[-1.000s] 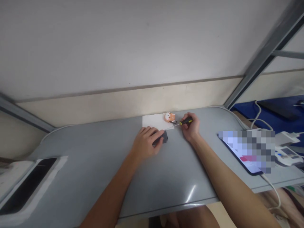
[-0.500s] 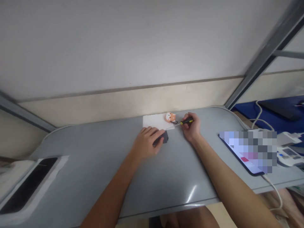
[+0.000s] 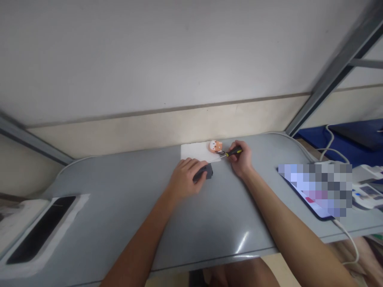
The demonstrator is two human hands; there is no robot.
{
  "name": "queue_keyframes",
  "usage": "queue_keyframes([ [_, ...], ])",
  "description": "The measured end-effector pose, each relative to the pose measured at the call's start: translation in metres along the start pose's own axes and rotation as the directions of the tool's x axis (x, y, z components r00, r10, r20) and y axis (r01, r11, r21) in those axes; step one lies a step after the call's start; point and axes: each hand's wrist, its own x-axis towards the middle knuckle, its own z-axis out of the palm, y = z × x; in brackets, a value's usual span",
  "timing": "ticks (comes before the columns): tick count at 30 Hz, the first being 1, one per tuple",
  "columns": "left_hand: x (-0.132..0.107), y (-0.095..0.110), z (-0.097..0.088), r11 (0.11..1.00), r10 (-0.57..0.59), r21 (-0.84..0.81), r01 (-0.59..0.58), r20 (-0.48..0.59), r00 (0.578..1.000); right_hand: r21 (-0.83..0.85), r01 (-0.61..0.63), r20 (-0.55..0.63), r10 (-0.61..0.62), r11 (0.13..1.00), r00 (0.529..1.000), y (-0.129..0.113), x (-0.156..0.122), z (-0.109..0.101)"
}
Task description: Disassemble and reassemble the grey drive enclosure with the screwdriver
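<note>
- Left hand (image 3: 186, 178) curls closed over a small grey box (image 3: 207, 172), pinning it to the table (image 3: 119, 207) beside a white sheet (image 3: 193, 151).
- Right hand (image 3: 241, 159) pinches a screwdriver (image 3: 233, 151) by its handle, tip pointing toward the box.
- Box looks light, rigid and prone to skidding, so it is best held by its sides.
- Orange toy (image 3: 215, 146) sits on the sheet.

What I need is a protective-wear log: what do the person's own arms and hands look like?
The left hand and right hand are bare: no gloves, and no rings or markings that can be made out at this size. The left forearm and right forearm are bare too, down to the picture's lower edge, with no sleeve, watch or wristband in view.
</note>
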Motion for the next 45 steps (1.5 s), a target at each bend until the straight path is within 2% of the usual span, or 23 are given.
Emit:
queue_keyframes([
  [4, 0.0, 0.0, -0.001, 1.0, -0.006, 0.004, 0.006, 0.014, 1.0, 0.002, -0.005, 0.004, 0.005, 1.0, 1.0, -0.001, 0.0, 0.0],
  [8, 0.0, 0.001, -0.01, 0.998, -0.017, -0.052, 0.02, 0.053, 0.998, 0.017, 0.005, 0.012, -0.006, 1.0, 1.0, 0.0, 0.001, -0.002],
  [11, 0.0, -0.004, -0.019, 0.983, -0.104, -0.147, 0.11, 0.045, 0.994, 0.044, -0.001, -0.002, 0.002, 0.999, 1.0, -0.002, 0.001, -0.002],
  [15, -0.004, -0.017, -0.022, 0.874, -0.303, -0.373, 0.311, 0.082, 0.949, 0.073, -0.009, -0.03, 0.011, 0.997, 0.999, -0.006, -0.002, 0.001],
  [18, -0.006, -0.029, -0.02, 0.761, -0.379, -0.504, 0.408, 0.165, 0.911, 0.084, -0.005, -0.038, 0.009, 0.996, 0.999, -0.008, -0.004, 0.002],
  [21, -0.008, -0.038, -0.018, 0.685, -0.407, -0.581, 0.44, 0.196, 0.892, 0.084, -0.009, -0.044, 0.012, 0.996, 0.999, -0.007, -0.004, 0.002],
  [25, -0.008, -0.042, -0.016, 0.636, -0.443, -0.637, 0.436, 0.161, 0.882, 0.087, 0.005, -0.024, -0.003, 0.996, 1.0, -0.005, -0.003, 0.0],
  [30, -0.009, -0.041, -0.016, 0.696, -0.486, -0.602, 0.391, 0.006, 0.874, 0.079, -0.019, -0.017, 0.02, 0.997, 1.0, -0.004, 0.0, -0.004],
  [40, -0.01, -0.039, -0.014, 0.72, -0.484, -0.555, 0.417, 0.029, 0.875, 0.05, -0.016, -0.014, 0.017, 0.999, 1.0, -0.003, -0.001, -0.003],
  [45, -0.009, -0.032, -0.01, 0.77, -0.451, -0.511, 0.381, -0.013, 0.893, -0.005, -0.012, 0.001, 0.012, 1.0, 1.0, -0.004, -0.005, -0.001],
])
